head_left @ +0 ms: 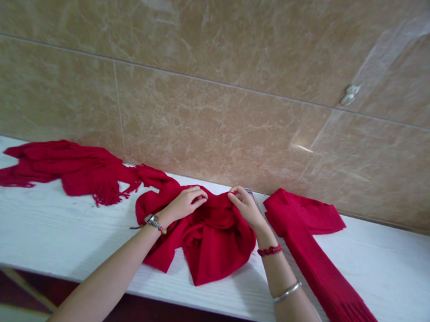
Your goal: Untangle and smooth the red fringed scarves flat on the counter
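Wht tbl [38, 231]: L scarf [69, 165], ctr red cloth [217, 250], R scarf [315, 253].

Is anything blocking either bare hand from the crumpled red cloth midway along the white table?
Nothing visible: the left hand and right hand both touch the crumpled red cloth along its upper edge. The long, fringed red scarf lies to its right, not between.

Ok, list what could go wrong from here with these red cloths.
The middle red cloth is bunched, with the left hand and right hand at its upper edge, so creases could get set in.
The beaded bracelet just behind the left hand sits close to that fabric and might snag it.
The fringed red cloth on the left reaches right up to the middle one, so the two could drag together.
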Action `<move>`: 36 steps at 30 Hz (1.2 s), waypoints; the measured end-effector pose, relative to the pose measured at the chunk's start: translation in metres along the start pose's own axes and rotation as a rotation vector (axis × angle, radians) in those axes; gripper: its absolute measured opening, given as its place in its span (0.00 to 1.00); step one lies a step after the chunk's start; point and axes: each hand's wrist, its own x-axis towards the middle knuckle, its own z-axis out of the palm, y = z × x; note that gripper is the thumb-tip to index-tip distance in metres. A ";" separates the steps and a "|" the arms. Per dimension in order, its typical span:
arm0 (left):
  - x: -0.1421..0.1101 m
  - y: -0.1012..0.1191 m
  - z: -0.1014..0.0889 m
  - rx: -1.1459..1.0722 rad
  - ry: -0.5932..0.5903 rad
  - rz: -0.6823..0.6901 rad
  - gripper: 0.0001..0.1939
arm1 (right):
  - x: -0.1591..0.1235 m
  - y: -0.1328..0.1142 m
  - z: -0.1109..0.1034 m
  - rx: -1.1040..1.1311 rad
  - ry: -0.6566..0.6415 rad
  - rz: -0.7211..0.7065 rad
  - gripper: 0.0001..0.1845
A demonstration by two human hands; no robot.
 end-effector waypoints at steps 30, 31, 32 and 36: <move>-0.002 -0.003 0.008 0.273 0.081 0.006 0.13 | 0.007 0.022 -0.015 -0.085 0.424 0.069 0.25; -0.002 -0.002 0.009 0.272 0.075 0.026 0.11 | 0.008 0.024 -0.015 -0.087 0.424 0.076 0.25; -0.003 0.000 0.009 0.273 0.080 0.051 0.10 | 0.008 0.025 -0.014 -0.068 0.420 0.082 0.24; -0.003 0.011 0.013 0.252 0.048 0.189 0.17 | 0.009 0.023 -0.011 0.024 0.385 0.055 0.23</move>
